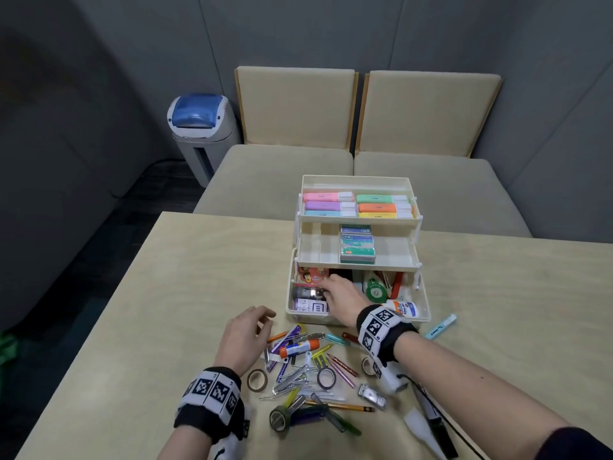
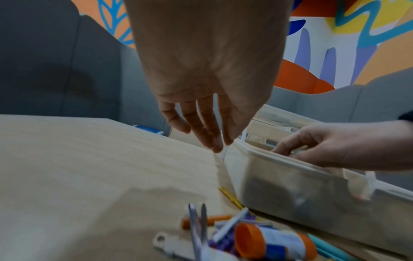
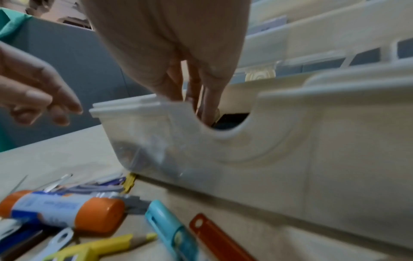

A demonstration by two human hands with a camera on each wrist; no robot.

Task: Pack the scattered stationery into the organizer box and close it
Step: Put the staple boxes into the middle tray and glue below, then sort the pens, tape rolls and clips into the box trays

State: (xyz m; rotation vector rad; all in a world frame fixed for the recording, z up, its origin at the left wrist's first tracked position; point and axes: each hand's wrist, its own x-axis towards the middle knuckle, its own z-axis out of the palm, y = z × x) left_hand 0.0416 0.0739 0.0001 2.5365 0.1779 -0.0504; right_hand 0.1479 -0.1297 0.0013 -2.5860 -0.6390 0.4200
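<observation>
The cream organizer box [image 1: 425,303] stands open on the table, its two upper trays swung back with highlighters [image 1: 358,204] and staple boxes [image 1: 357,247] in them. My right hand [image 1: 326,290] reaches into the bottom compartment beside the ink bottles [image 1: 308,305]. Its fingertips [image 3: 211,116] dip behind the box wall [image 3: 290,141], so what they hold is hidden. My left hand [image 1: 265,322] hovers empty, its fingers [image 2: 208,134] loosely spread, just left of the box [image 2: 290,185]. It hangs over a pile of scattered stationery with an orange-capped glue stick [image 1: 298,347] [image 2: 274,242] [image 3: 62,210].
Tape rolls [image 1: 257,380], clips, pencils [image 1: 338,406] and a small stapler [image 1: 371,396] lie in front of the box. A white glue bottle [image 1: 401,308] rests at its front right corner. A teal pen [image 1: 441,326] lies to the right. Two beige seats [image 1: 298,180] stand beyond the table.
</observation>
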